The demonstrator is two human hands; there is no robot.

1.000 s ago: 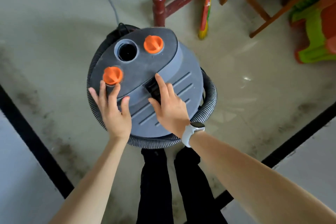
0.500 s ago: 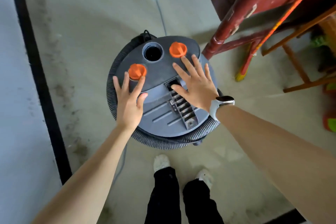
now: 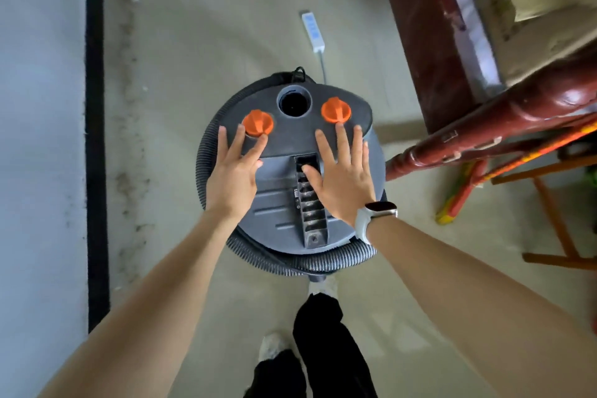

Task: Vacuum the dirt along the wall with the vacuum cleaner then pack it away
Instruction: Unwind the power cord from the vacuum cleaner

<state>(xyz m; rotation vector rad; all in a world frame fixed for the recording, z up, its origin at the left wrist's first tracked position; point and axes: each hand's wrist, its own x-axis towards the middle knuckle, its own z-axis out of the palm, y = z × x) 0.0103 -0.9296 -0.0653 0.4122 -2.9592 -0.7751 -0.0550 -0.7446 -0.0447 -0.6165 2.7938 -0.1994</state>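
Head view: vacuum cleaner [image 3: 284,203] upright, round port facing away, handle lengthwise.

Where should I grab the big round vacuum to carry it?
Probably by the black ribbed handle running down the middle of the vacuum lid. Reach from straight above and curl fingers under it; both hands now lie flat on the lid, gripping nothing.

One vacuum cleaner [image 3: 284,203] stood on the floor. On its lid sat two orange knobs [image 3: 257,123], one at either side of a single round port [image 3: 294,102], and one ribbed hose [image 3: 310,260] coiled around its body. Two hands lay on that lid: the left hand [image 3: 232,176] and the right hand [image 3: 344,182], the latter with one watch [image 3: 374,212]. Beyond the vacuum lay one power strip [image 3: 312,30].
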